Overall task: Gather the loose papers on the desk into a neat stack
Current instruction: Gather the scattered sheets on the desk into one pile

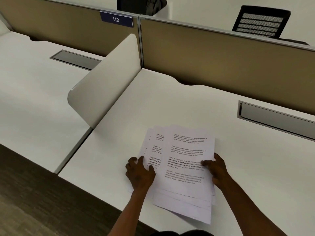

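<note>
Low in the frame, the left hand (140, 173) presses down with spread fingers on the left edge of the papers (185, 183). The right hand (219, 170) pinches their right edge, thumb on top.

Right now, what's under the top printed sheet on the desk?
Several more printed sheets fan out past the left and near edges of the top sheet. Only slivers of their text show; the rest is covered, as is the desk beneath the pile.

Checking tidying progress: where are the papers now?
Head view, low centre: the papers lie fanned on the white desk, between the left hand and right hand.
</note>
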`<action>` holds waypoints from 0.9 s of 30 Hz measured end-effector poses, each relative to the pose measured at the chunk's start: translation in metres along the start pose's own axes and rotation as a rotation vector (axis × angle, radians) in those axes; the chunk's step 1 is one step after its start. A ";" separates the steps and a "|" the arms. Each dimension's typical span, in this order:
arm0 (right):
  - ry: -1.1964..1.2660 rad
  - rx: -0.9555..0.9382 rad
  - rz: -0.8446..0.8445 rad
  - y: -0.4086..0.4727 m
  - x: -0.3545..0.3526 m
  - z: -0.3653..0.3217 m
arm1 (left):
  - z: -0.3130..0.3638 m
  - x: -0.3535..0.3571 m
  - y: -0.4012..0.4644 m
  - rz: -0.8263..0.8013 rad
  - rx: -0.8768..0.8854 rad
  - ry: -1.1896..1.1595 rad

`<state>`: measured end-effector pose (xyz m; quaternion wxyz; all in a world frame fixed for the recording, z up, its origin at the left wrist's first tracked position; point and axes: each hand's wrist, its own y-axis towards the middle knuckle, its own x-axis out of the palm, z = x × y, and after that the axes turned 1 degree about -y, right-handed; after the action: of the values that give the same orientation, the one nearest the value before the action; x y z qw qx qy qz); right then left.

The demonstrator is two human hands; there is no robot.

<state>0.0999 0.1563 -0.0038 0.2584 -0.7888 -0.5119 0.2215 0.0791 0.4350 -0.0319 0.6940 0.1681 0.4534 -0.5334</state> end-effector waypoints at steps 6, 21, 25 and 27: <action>-0.084 -0.045 0.030 -0.011 0.028 0.018 | 0.006 0.000 -0.001 -0.002 -0.014 0.041; -0.394 -0.174 0.008 -0.039 0.074 0.026 | 0.014 -0.015 0.013 -0.127 -0.066 0.046; -0.364 -0.143 0.043 -0.035 0.072 0.024 | 0.019 -0.021 0.023 -0.167 -0.123 -0.157; -0.317 -0.105 0.088 -0.033 0.068 0.026 | 0.019 -0.025 0.029 -0.195 -0.155 -0.271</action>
<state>0.0868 0.2352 -0.0080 0.1229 -0.7779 -0.5222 0.3272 0.1133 0.4467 -0.0089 0.7045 -0.0043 0.4097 -0.5794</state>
